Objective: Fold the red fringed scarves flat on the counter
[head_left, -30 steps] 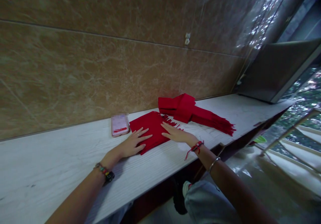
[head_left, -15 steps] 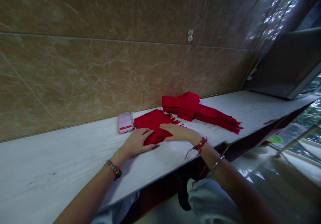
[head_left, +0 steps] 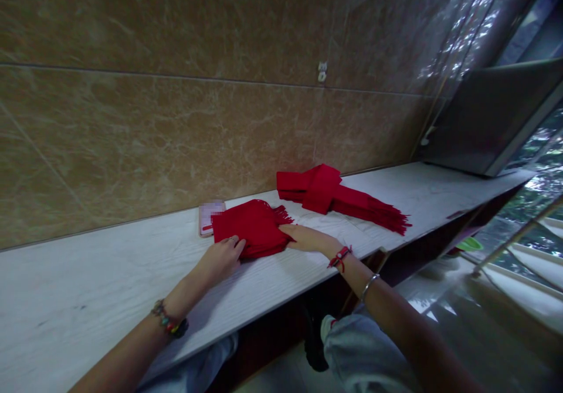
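A folded red scarf [head_left: 250, 224] lies on the white countertop [head_left: 109, 281], its short fringe sticking out at the far right corner. My left hand [head_left: 224, 258] has its fingers curled over the scarf's near left edge. At the right edge, my right hand [head_left: 308, 237] pinches the layers, with some of its fingertips hidden by the cloth. Behind and to the right rests a second red scarf [head_left: 323, 189], folded long with a band wrapped across it and its fringed end pointing right. A phone [head_left: 206, 217] lies against the wall side, partly covered by the near scarf's left corner.
A brown marbled tile wall [head_left: 153, 141] runs along the back of the counter, with a small white fitting [head_left: 322, 71] on it. A large dark panel-like object [head_left: 488, 117] stands at the far right end. Below the counter's front edge are my legs [head_left: 365, 346].
The near scarf has shifted left and now overlaps the phone's edge. My left hand has moved left, its fingers going from lying flat to curled around the edge; my right hand now grips the right edge.
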Action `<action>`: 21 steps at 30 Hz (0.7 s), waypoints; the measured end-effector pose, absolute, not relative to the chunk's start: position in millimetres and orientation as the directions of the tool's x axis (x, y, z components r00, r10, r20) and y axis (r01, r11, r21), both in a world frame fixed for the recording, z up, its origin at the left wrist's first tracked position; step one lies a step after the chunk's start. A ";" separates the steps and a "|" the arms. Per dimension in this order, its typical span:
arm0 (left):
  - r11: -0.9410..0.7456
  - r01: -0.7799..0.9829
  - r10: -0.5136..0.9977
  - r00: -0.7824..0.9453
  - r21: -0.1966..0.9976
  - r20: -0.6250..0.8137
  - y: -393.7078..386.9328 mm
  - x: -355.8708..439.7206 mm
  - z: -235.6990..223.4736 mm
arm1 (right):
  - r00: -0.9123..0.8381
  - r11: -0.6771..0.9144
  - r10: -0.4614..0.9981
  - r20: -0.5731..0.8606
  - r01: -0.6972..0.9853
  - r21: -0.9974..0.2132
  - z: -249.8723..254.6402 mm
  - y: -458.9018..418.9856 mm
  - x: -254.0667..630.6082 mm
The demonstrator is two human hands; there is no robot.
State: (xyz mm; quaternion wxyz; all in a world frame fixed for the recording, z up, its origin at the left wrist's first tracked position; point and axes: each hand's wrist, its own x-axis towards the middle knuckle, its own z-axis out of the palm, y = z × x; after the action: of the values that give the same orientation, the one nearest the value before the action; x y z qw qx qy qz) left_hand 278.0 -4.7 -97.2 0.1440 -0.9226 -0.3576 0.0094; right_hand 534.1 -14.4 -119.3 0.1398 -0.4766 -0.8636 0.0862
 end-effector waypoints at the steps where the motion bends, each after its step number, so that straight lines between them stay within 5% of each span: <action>1: -0.689 0.669 0.680 0.730 -0.278 0.071 -8.9 264.3 -98.7 | -0.545 0.568 0.823 0.160 0.776 -0.276 -121.3 -14.2 526.1; 8: -0.544 0.786 0.817 0.575 -0.294 0.024 -48.0 152.2 -110.5 | -0.728 0.787 0.610 0.312 0.511 -0.346 -111.5 -15.9 494.2; 13: -0.453 0.871 0.880 0.471 -0.189 0.061 -59.6 87.6 -107.8 | -0.585 0.710 0.702 0.407 0.616 -0.340 -114.6 0.0 488.6; 18: -0.611 0.791 0.792 0.610 0.030 0.020 -57.3 73.7 -81.4 | -0.593 0.680 0.730 0.341 0.679 -0.277 -124.2 18.5 445.2; 21: -0.638 0.769 0.770 0.636 0.037 0.055 -49.4 90.6 -72.2 | -0.664 0.729 0.684 0.301 0.641 -0.240 -123.9 23.2 412.8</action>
State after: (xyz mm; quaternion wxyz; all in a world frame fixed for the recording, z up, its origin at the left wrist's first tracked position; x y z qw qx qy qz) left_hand 90.6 -49.4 -72.2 -0.0052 -0.9044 -0.4254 -0.0329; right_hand 412.8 23.2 -123.9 0.1880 -0.3640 -0.9105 0.0568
